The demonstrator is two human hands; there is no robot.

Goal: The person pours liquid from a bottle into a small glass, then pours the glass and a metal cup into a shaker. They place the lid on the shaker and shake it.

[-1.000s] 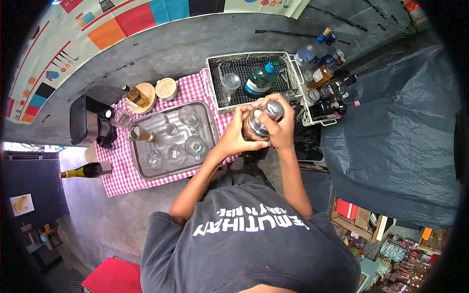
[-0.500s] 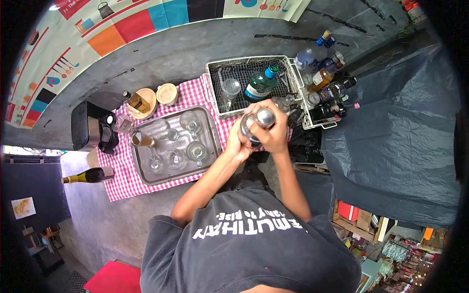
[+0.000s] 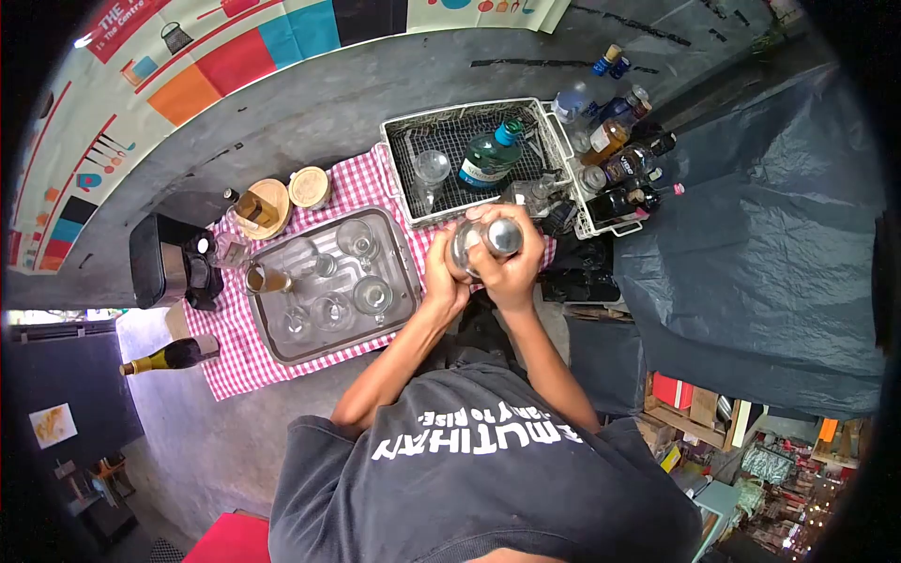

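In front of my chest, both hands are wrapped around a shiny cocktail shaker (image 3: 503, 236) with a rounded metal cap. My left hand (image 3: 444, 274) closes on its left side. From the right, my right hand (image 3: 515, 270) grips it with the fingers near the cap. The lower part of the shaker is hidden behind my hands. Just beyond it stands a white wire basket (image 3: 387, 161) with a green bottle (image 3: 488, 158) and a stemmed glass (image 3: 431, 174) inside. A grey tray (image 3: 405, 235) to the left carries several clear glasses and a glass of brown liquid (image 3: 267, 279).
A checkered cloth (image 3: 230, 373) lies under the tray. Several bottles (image 3: 627, 161) crowd the basket's right end. At the left are a wine bottle (image 3: 174, 356), a black container (image 3: 161, 258), a wooden-lidded jar (image 3: 309, 187) and a small bottle on a wooden board (image 3: 272, 199).
Both hands still hold the shaker; its cap has tilted slightly and sits a little lower and to the left. The whole view has turned slightly.
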